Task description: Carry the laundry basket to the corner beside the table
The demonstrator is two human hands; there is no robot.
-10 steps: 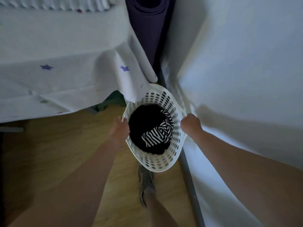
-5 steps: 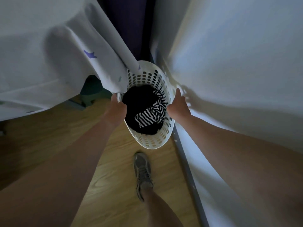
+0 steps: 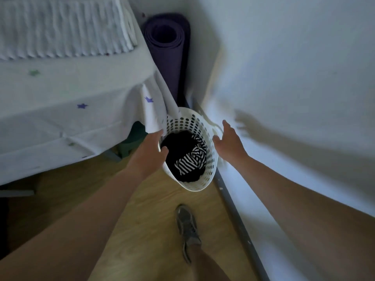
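Now that my right hand has let go, fingers spread, my left hand still grips the basket rim in the corner, so it's basically placed.

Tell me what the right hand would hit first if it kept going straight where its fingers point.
Probably the white wall. The right hand is open, just off the laundry basket rim, fingers aimed up and away toward the corner; depth is hard to judge.
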